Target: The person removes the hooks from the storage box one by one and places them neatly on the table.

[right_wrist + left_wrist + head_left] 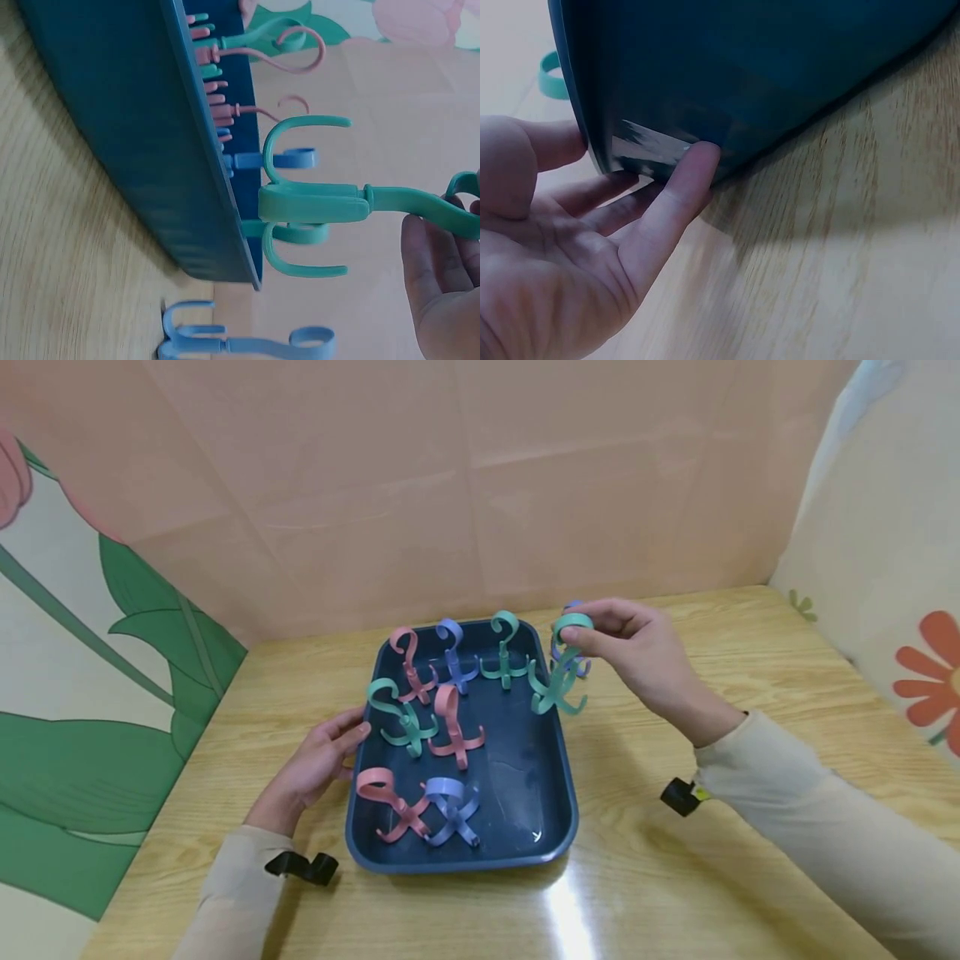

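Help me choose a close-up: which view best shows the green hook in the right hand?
Right wrist: the green hook is largest, stem and prongs clear. Head shows it smaller, before a blue hook. Left wrist shows only a green curl, probably another hook's.

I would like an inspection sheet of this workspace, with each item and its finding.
Surface: wood-grain table, bright reflection at the front.
Job's things: seven hooks (three pink, two blue, two green) in the dark blue tray; a blue hook stands outside, on the right.
Clutter: nothing seen.
Grips: left grip touches the tray's left side; right grip pinches a green hook.
Cables: nothing seen.
Surroundings: peach sheet behind, floral panels at both sides.
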`<state>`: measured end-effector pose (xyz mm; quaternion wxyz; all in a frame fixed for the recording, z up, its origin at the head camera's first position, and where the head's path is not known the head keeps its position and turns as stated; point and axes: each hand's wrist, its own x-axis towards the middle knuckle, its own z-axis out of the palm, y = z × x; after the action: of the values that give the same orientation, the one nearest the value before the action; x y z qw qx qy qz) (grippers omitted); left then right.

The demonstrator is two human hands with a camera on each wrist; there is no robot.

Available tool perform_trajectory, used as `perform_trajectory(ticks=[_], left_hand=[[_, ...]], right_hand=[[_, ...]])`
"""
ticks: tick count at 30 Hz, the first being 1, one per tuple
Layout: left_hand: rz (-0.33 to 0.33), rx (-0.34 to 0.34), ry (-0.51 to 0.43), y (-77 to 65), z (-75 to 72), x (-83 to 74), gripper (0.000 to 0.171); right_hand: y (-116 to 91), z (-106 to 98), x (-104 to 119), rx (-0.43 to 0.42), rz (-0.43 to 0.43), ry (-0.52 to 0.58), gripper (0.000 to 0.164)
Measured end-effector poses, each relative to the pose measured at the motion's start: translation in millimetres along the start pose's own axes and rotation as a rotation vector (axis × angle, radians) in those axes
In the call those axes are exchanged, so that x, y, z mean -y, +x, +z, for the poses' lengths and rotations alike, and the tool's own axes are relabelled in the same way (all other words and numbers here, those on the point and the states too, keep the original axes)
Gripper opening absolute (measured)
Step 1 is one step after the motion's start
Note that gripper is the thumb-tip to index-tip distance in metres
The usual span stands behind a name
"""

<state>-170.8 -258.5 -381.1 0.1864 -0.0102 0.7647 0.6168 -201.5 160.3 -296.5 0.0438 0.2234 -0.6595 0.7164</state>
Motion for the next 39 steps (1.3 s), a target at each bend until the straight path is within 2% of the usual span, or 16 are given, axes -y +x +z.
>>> perform_trajectory(ticks=[4, 11, 22, 32, 39], left_hand=[[0.002, 0.001, -0.004, 0.6, 0.1, 0.0, 0.06], [0.004, -0.002, -0.007, 0.1, -0.4, 0.6, 0.061], [-0.013, -0.011, -0.007, 1.6, 1.5, -2.3, 0.061], [-0.002, -0.014, -0.013, 0.6, 0.9, -1.6, 0.061], [-0.002, -0.015, -0.008, 0.3, 2.0, -2.1, 0.06]], right_hand=[[0.1, -10.8, 1.1, -0.014, -0.019, 0.034, 0.025], [-0.3, -30.7, -2.9, -0.096, -0.012, 0.02, 0.023], [3.0, -62.3, -16.6, -0.173, 0.008, -0.004, 0.026], [15.6, -86.2, -34.6, -0.187, 0.11, -0.143, 0.032], [23.7, -100.5, -48.4, -0.194, 0.156, -0.163, 0.033]])
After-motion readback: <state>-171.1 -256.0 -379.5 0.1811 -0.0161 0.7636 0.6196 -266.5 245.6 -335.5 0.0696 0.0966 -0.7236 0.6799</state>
